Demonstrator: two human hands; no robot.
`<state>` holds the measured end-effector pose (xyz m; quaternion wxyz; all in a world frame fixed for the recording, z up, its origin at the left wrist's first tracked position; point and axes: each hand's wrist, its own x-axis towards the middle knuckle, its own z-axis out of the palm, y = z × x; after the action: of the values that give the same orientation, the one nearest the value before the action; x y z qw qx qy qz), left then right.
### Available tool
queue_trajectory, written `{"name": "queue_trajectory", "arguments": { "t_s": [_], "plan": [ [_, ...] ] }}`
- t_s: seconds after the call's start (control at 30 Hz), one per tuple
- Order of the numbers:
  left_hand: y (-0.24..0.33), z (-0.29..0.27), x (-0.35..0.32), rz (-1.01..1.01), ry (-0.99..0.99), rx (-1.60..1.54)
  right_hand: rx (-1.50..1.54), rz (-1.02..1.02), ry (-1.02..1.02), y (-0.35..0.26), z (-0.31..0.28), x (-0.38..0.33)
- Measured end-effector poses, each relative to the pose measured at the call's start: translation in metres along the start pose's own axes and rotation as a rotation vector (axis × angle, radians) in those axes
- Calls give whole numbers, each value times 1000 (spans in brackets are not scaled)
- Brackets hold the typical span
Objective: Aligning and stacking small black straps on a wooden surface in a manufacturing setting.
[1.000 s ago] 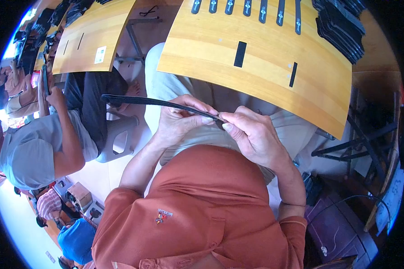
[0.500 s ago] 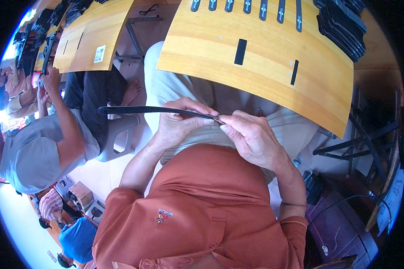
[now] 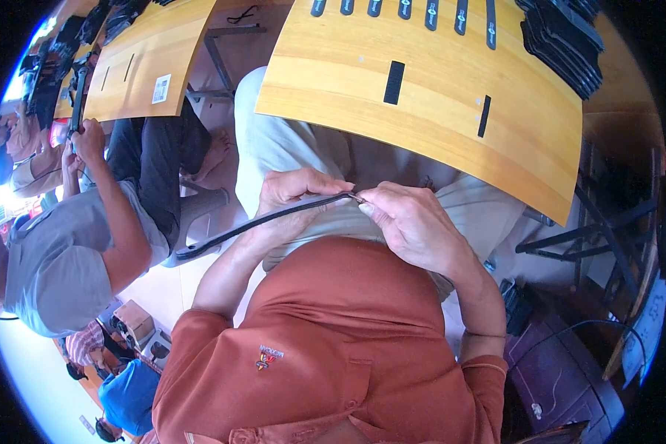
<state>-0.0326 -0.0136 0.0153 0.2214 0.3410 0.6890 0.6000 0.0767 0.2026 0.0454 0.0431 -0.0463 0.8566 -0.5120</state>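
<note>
A long, narrow black strap is held above my lap, bowed, its loose rounded end hanging down to the left past my left forearm. My left hand pinches the strap close to its right end, thumb and forefinger closed on it. The fingertips of my right hand are closed on that right end, where a small shiny edge shows between the two hands. What exactly lies under the right thumb is hidden.
A wooden table stands in front of my knees, bearing a short black strip, a thinner strip, several straps with rounded ends and a stack of black pieces. A co-worker sits at the left.
The strap's loose end has dropped from nearly level to a slant down toward me. My left fingers have shifted their hold near the right end; my right hand has barely moved.
</note>
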Motion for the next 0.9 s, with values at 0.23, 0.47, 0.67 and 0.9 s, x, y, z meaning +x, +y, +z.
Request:
{"name": "queue_trajectory", "arguments": {
  "t_s": [0.23, 0.47, 0.67, 0.9],
  "plan": [
    [-3, -1, 1, 80, -36, 99, -50, -32, -58, 7, -1, 4],
    [-7, 3, 0, 155, -84, 163, -23, -25, -94, 16, -1, 6],
    [-5, 6, 2, 155, -89, 158, 83, -16, -165, 25, -2, 7],
    [-3, 13, -4, -130, 32, -356, 292, -106, 17, 29, 20, 3]
  ]
}}
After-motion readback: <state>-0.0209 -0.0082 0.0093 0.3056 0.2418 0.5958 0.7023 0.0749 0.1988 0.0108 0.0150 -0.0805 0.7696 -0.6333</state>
